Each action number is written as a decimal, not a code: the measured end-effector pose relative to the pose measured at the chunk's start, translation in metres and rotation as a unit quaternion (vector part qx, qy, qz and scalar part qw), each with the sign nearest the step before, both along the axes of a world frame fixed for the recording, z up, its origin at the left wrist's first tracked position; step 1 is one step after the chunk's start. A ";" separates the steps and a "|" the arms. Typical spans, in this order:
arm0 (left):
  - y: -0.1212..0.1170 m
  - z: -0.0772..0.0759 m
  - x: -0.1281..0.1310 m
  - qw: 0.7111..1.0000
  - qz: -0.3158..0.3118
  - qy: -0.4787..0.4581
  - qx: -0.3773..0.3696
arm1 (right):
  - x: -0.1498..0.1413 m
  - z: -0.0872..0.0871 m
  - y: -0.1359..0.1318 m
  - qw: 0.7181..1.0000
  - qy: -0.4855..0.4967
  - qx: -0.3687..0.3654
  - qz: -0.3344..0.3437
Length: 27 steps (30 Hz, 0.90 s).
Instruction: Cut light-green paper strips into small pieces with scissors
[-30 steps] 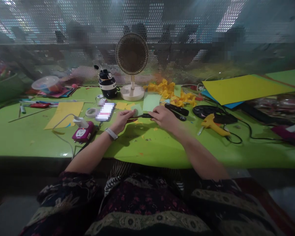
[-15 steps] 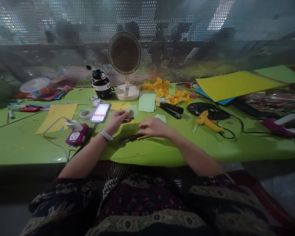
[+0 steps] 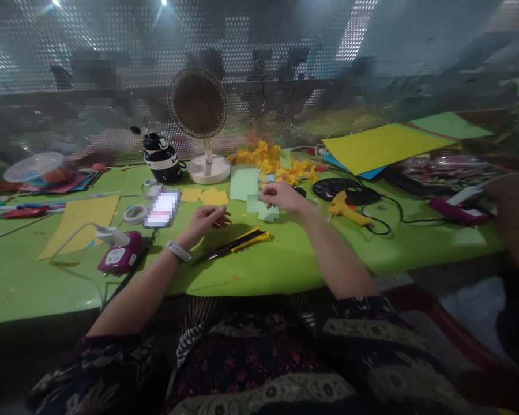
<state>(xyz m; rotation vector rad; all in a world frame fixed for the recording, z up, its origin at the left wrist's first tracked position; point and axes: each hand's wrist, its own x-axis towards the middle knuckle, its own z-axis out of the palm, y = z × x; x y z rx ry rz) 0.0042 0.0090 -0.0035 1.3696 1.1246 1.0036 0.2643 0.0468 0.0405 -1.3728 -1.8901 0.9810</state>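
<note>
One fan (image 3: 198,104); one bottle (image 3: 161,162); one phone (image 3: 162,208); one glue gun (image 3: 349,211); two purple blocks (image 3: 121,253).

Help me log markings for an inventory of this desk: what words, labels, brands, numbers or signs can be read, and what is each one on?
"E", start of a word on the white band of the dark bottle; the rest is unreadable.
"U", or a U-shaped mark, near the bottle's top.
Phone: screen pixelated, unreadable.
Purple power adapter: small markings, too blurred to read.
</note>
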 end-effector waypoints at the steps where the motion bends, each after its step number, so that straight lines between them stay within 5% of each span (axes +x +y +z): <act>1: 0.001 0.000 -0.001 1.000 0.008 -0.003 -0.004 | 0.008 0.004 0.002 0.999 -0.041 -0.009 -0.014; 6: 0.000 0.001 -0.003 1.000 0.012 0.001 -0.015 | 0.022 0.007 0.004 0.948 -0.301 0.007 -0.104; 9: -0.001 0.002 -0.002 1.000 0.007 -0.002 -0.008 | 0.015 0.004 0.003 0.929 -0.321 0.098 -0.158; 13: 0.000 0.002 -0.003 1.000 0.015 -0.015 -0.023 | -0.003 0.001 0.011 0.929 -0.343 0.126 -0.064; 19: 0.001 -0.001 -0.002 0.999 0.012 -0.024 -0.036 | -0.035 -0.006 0.045 0.875 -0.457 0.126 0.098; 27: -0.004 0.003 0.001 0.999 0.000 -0.026 -0.041 | -0.042 -0.026 0.067 0.882 -0.456 0.101 0.069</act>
